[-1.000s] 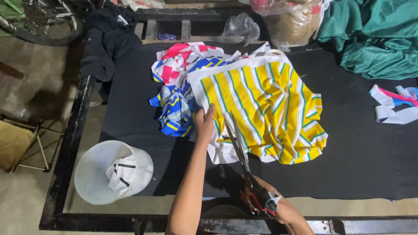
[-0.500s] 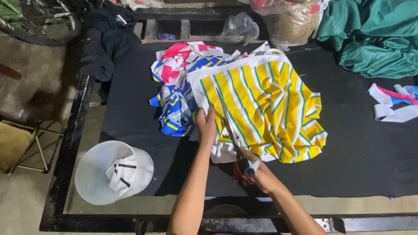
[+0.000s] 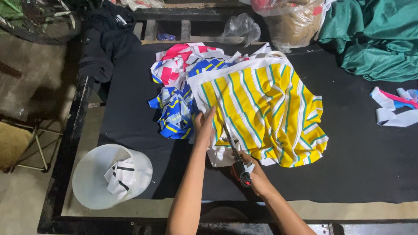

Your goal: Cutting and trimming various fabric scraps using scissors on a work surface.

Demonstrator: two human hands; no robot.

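At the far left, off the table, stands one folding stool frame (image 3: 30, 152); on the table's near-left corner sits one white bucket (image 3: 109, 176) with one white scrap marked by dark lines (image 3: 122, 176) lying inside it; above it, over the table's left edge, hangs one dark garment (image 3: 104, 43); the table itself is covered by one black cloth (image 3: 130, 113).

Next comes one heap of blue, pink and white scraps (image 3: 180, 91), touching the left side of the yellow striped fabric (image 3: 270, 109); that single piece lies spread at the middle of the table, white-edged, with green and white stripes.

The left hand (image 3: 203, 128) lies flat with fingers stretched, pressing the fabric's near-left edge; just beside it, one pair of scissors (image 3: 233, 150) has its blades pushed into the fabric along a stripe, so the blade tips are hidden among the cloth; the right hand (image 3: 250, 174) is closed around the red handles, near the table's front edge.

Behind the fabric stand one clear plastic bag (image 3: 241, 28) and one bulging tan sack in plastic (image 3: 296, 24); at the far right lie one pile of green cloth (image 3: 379, 39) and, well apart from the hands, one small bundle of white, pink and blue strips (image 3: 394, 106).
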